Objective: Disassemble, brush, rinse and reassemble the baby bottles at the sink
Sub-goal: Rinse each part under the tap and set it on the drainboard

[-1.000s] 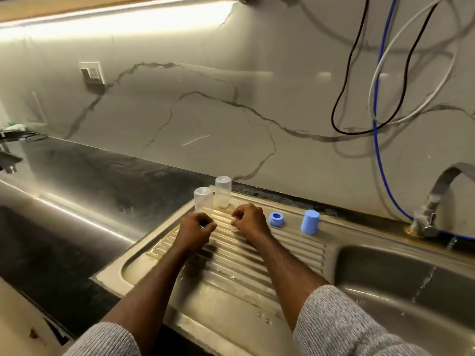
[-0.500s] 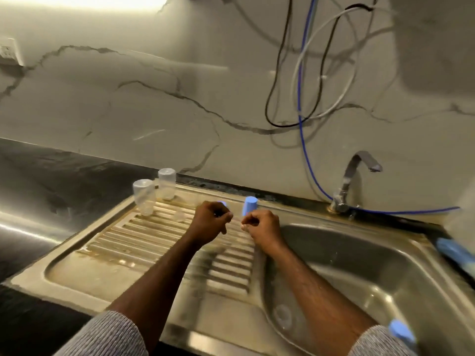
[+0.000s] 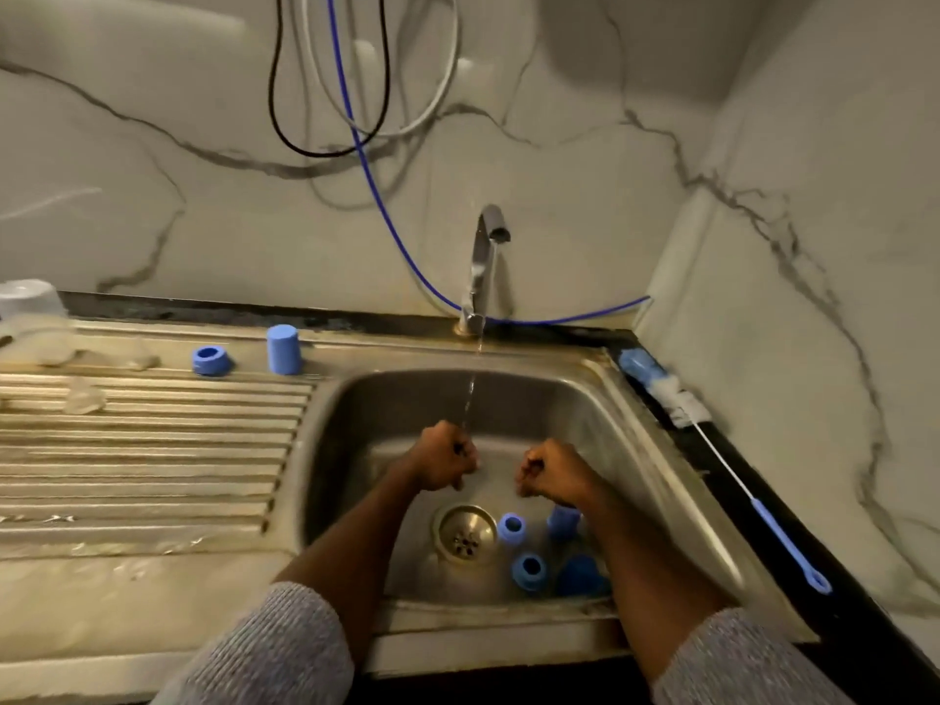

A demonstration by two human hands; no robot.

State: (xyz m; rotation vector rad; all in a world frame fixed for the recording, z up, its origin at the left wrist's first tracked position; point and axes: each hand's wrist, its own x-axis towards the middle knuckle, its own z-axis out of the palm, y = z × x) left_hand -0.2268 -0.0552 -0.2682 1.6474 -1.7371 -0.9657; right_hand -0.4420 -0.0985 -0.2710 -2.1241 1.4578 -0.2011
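Both fists hang curled over the sink basin (image 3: 636, 450): the left hand (image 3: 441, 459) under the tap's stream (image 3: 470, 399), the right hand (image 3: 555, 475) just beside it; whether either pinches anything I cannot tell. Blue bottle parts (image 3: 529, 572) crowd the basin floor at 5 o'clock of the drain (image 3: 464, 534), while a blue ring (image 3: 211, 359) and blue cap (image 3: 283, 348) stand on the drainboard's far edge at 10 o'clock.

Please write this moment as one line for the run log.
stage: rinse | left hand: fist under thin tap stream | right hand: fist beside it | contents: cannot tell | steel sink basin: four blue plastic parts
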